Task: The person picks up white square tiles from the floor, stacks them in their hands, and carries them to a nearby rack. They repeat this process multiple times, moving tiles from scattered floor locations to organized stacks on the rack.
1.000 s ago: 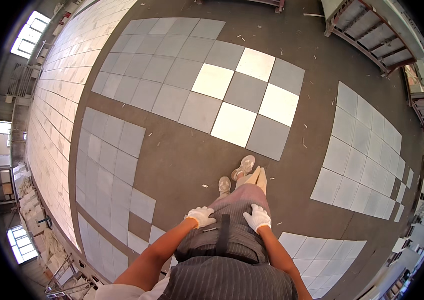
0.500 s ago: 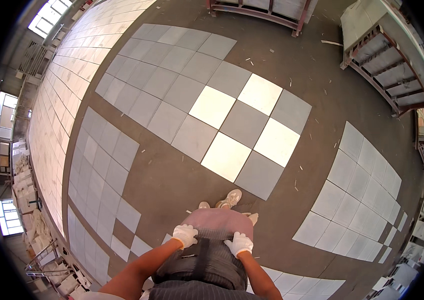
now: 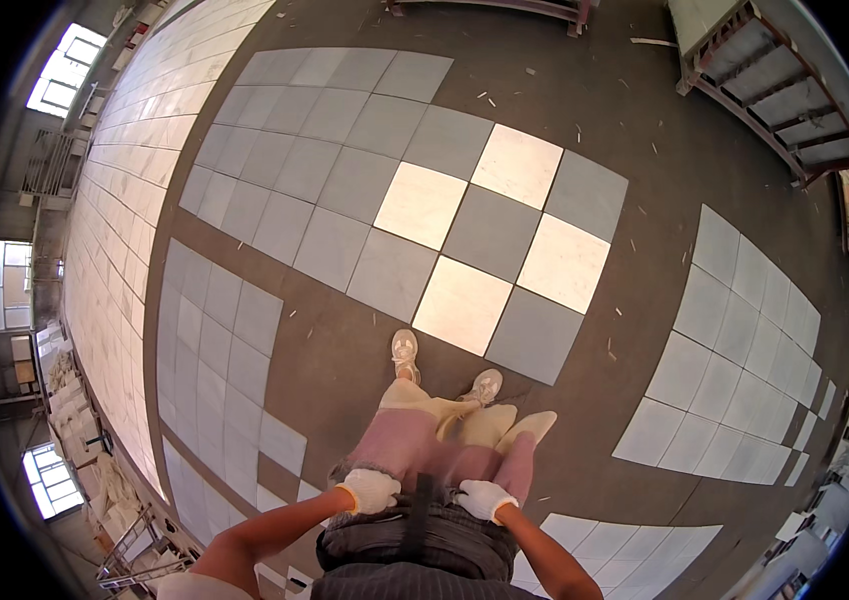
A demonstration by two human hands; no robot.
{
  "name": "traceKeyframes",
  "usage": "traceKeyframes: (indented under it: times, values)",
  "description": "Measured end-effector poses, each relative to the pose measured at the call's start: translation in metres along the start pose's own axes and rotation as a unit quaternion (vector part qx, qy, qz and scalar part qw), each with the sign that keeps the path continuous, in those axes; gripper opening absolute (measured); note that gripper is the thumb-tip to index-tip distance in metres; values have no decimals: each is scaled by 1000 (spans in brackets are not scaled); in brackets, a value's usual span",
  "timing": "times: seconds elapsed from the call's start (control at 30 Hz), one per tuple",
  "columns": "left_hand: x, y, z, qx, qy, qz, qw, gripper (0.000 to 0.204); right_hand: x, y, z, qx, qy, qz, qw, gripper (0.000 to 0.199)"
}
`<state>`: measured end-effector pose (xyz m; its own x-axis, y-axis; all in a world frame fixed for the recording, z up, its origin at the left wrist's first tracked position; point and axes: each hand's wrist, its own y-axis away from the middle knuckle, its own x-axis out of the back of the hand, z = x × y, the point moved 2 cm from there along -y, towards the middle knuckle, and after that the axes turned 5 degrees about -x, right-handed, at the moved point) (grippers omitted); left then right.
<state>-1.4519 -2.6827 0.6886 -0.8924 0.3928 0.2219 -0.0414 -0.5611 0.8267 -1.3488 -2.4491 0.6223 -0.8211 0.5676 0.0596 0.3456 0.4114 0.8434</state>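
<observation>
Both gloved hands, left hand (image 3: pixel 370 490) and right hand (image 3: pixel 486 499), grip closed on a pinkish slab (image 3: pixel 435 450) held at waist, apparently for carrying, paving tiles (image 3: pixel 465 230) at twelve o'clock.

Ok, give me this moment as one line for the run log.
left hand: gloved, gripping pinkish slab near edge | right hand: gloved, same slab | slab: held at waist | floor: grey and pale tiles in blocks

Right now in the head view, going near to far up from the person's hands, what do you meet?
Left hand and right hand on the pinkish load → shoes → checkered slab patch → metal rack at the far edge.
</observation>
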Motion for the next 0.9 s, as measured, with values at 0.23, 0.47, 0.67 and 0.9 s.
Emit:
traceKeyframes:
  times: [0.23, 0.47, 0.67, 0.9]
  values:
    - [35, 9, -46, -50, -113, 95, 988, 42, 8, -15, -65, -43, -109, 41, 992, 51]
    - [54, 14, -129, -49, -138, 7, 989, 25, 2, -45, -115, -126, 62, 176, 974, 53]
    - [60, 44, -181, -82, 11, -69, 994, 23, -15, -71, -147, -102, -99, 58, 988, 41]
    - [63, 82, -185, -207, 95, -266, 937, 27, -22, -39, -190, 21, -217, -81, 973, 39]
